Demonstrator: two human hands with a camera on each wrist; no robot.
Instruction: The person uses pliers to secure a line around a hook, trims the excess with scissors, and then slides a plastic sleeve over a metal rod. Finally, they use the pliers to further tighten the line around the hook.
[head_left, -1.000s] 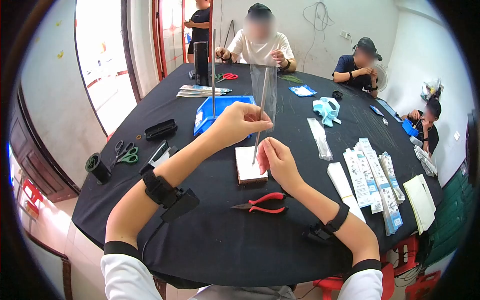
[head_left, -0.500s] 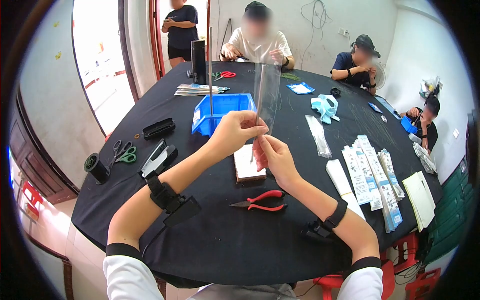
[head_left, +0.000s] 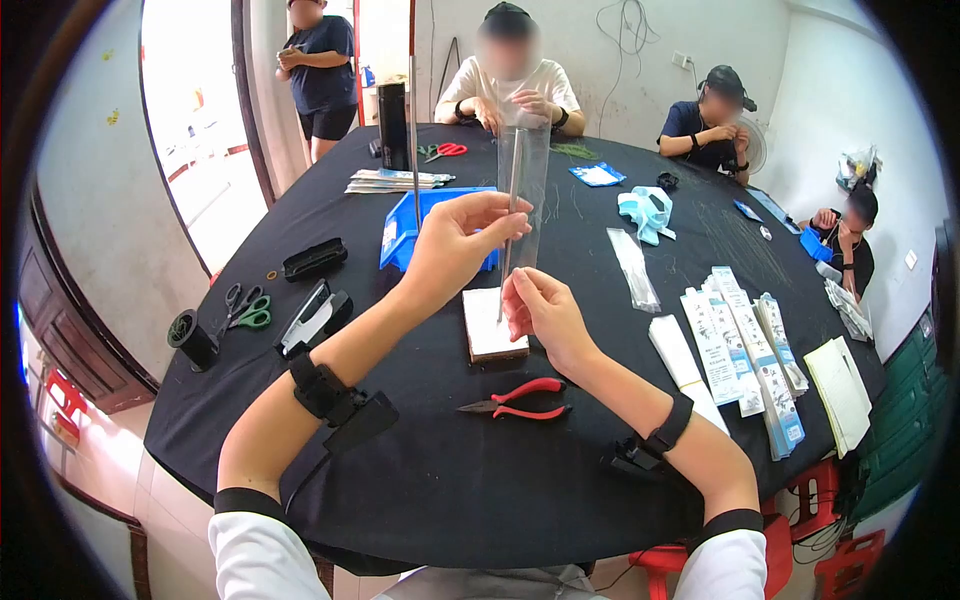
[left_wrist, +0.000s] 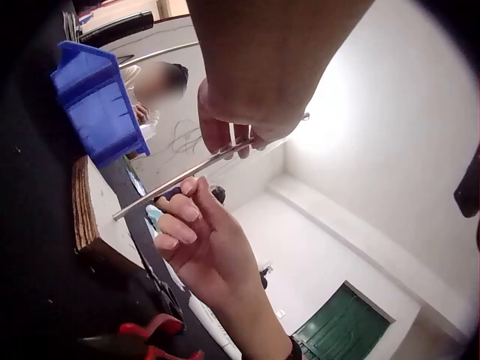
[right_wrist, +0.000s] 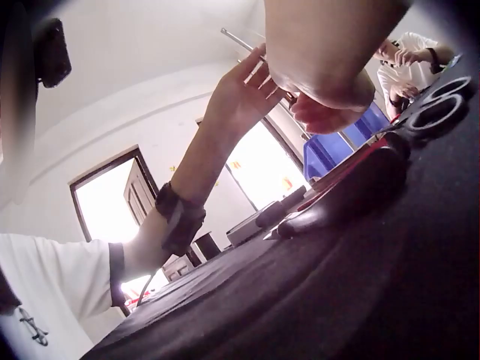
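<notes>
A thin metal rod (head_left: 514,165) stands nearly upright on a block (head_left: 496,322) with a white top and layered brown sides. A clear plastic sleeve (head_left: 530,185) overlaps the rod's upper part. My left hand (head_left: 462,240) holds the rod partway up, thumb on the near side; its fingers lie along the rod in the left wrist view. Lower down, my right hand (head_left: 550,318) pinches at the rod with thumb and forefinger, its other fingers curled. I cannot tell whether the sleeve's edge is also between those fingertips. Red-handled pliers (head_left: 530,393) lie in front of the block.
Behind the left hand are a blue bin (head_left: 398,245) and a second upright rod (head_left: 415,130). A stapler (head_left: 315,315), scissors (head_left: 248,310) and a dark spool (head_left: 190,340) lie left. Printed packets (head_left: 745,345) and plastic sleeves (head_left: 632,270) lie right. Several people surround the table.
My left hand first came down the rod to meet the right hand, then moved back up it. The right hand stays near the rod's lower part. A person behind has moved left.
</notes>
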